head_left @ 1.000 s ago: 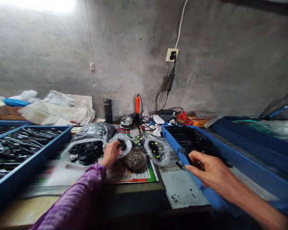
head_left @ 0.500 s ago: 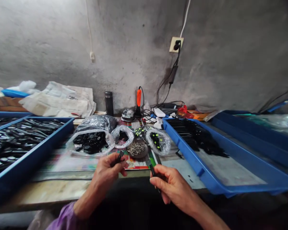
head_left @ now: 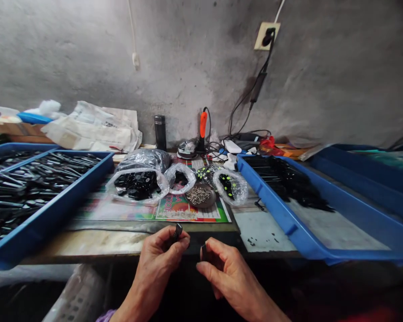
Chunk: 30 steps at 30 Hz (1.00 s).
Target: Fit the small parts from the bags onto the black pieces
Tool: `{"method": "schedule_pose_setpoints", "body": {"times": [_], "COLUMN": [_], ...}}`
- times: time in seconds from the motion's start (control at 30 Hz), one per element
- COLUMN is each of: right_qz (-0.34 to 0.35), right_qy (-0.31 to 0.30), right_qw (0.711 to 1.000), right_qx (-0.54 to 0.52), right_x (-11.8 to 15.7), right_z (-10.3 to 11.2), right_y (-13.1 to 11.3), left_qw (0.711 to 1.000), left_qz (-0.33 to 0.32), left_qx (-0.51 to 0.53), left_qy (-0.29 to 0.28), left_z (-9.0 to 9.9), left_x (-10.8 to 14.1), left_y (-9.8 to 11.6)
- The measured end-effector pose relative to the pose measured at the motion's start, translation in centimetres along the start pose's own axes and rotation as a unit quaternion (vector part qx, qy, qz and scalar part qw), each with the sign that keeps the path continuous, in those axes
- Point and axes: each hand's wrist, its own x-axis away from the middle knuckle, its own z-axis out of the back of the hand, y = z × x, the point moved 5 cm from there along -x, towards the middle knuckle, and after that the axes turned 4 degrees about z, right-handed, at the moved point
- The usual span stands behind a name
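My left hand [head_left: 159, 257], in front of the table's edge, pinches a small black plastic part [head_left: 177, 230] that sticks up between thumb and forefinger. A short gap to the right, my right hand [head_left: 226, 266] has thumb and forefinger closed around a dark piece [head_left: 203, 252]. Most of that piece is hidden by the fingers, so its kind is unclear. Beyond the hands lies a round dish [head_left: 210, 202] heaped with small metal fasteners [head_left: 198, 195]. Beside it stand opened plastic bags: one of black parts [head_left: 137, 184], a smaller one [head_left: 180, 179], and one of black-and-green pieces [head_left: 226, 187].
A blue tray [head_left: 87, 185] full of long black parts stands left; another blue tray [head_left: 290, 228] with slim black parts [head_left: 289, 179] stands right. At the back are a black flask [head_left: 160, 133], an orange-handled tool [head_left: 203, 125], cables and papers [head_left: 90, 127].
Both hands have come lower and nearer the body, away from the dish. The right hand's piece, which pointed forward with a shiny tip, now shows only a dark end. The view has shifted.
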Motion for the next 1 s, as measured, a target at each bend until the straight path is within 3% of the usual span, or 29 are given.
{"method": "schedule_pose_setpoints", "body": {"times": [0.37, 1.0], "right_qz": [0.003, -0.023], "right_qy": [-0.028, -0.041], "right_qw": [0.999, 0.994], "right_qx": [-0.032, -0.095], "right_x": [0.7, 1.5], "right_z": [-1.5, -3.0], "right_y": [0.9, 2.2], "left_qw": [1.0, 0.999], "left_qz": [0.001, -0.033], "left_qx": [0.009, -0.023], "left_qy": [0.027, 0.007], "left_z": [-0.8, -0.5], "left_x": [1.0, 1.3], "left_y": [0.6, -1.6]}}
